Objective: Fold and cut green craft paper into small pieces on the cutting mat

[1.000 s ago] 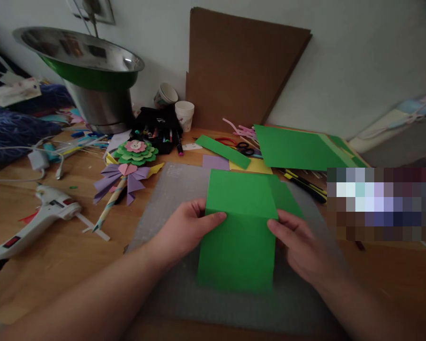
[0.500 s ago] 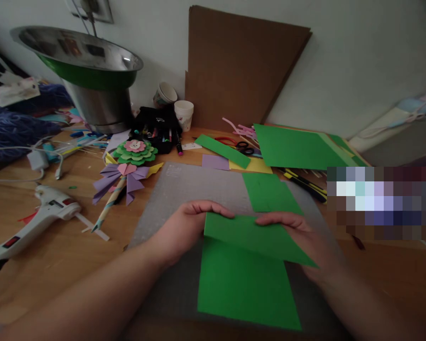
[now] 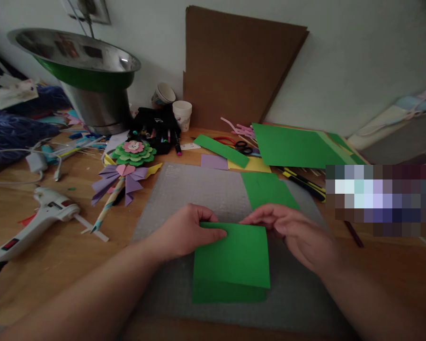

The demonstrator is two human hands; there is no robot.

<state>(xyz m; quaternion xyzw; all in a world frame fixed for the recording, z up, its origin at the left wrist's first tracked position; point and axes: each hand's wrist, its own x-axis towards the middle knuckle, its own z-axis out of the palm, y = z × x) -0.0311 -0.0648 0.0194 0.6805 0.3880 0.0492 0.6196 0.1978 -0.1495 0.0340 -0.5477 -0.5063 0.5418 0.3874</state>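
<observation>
Head view, work piece: we log a green paper sheet (image 3: 232, 263) folded over on itself, the upper flap lying just short of the lower edge so a strip of the under layer shows along the bottom.
Head view, where it lies: the sheet rests flat on a grey cutting mat (image 3: 199, 189), near the mat's front edge, in the middle of a wooden table (image 3: 57, 255).
Head view, left hand: our left hand (image 3: 188, 232) lies on the sheet's upper left corner, fingers held close together and pressing flat on the fold; nothing is gripped.
Head view, right hand: our right hand (image 3: 291, 232) rests at the fold's right end, fingers loosely curled and a little spread, tips touching the top edge; we cannot tell whether they pinch the paper.
Head view, mat, far side: a second green piece (image 3: 268, 189) lies just beyond the right hand, apart from the folded sheet.
Head view, table, left: a white glue gun (image 3: 35, 220) and, nearer the mat, a paper flower (image 3: 126, 175) in purple and green.
Head view, table, rear: a steel bowl (image 3: 81, 61), a paper cup (image 3: 182, 113), scissors (image 3: 239, 146), a large green sheet (image 3: 298, 147).
Head view, wall: a brown cardboard panel (image 3: 234, 66) leans upright.
</observation>
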